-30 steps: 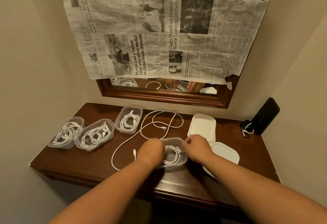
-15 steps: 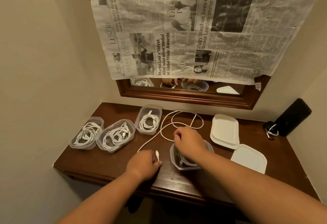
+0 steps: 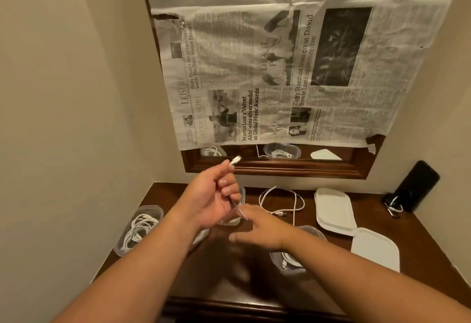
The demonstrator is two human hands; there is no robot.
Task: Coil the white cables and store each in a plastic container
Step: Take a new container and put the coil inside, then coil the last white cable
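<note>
My left hand [image 3: 212,200] is raised above the dark wooden table [image 3: 224,279], shut on one end of a loose white cable [image 3: 280,199]; its plug sticks out past my fingertips. The rest of that cable lies looped on the table at the back. My right hand [image 3: 257,229] hovers just below the left, blurred, fingers spread, near the hanging cable; I cannot tell whether it touches it. A clear container with a coiled cable [image 3: 288,259] sits under my right forearm. Another filled container [image 3: 139,228] stands at the left; further ones are hidden behind my left arm.
Two white lids [image 3: 334,208] lie at the right of the table, one nearer the front [image 3: 374,251]. A black phone [image 3: 418,182] leans in the right corner. A newspaper-covered mirror [image 3: 280,164] hangs on the wall behind. Walls close in on both sides.
My left hand has picked up the cable's plug end from the table and lifted it. My right hand left the front container and moved toward the left hand.
</note>
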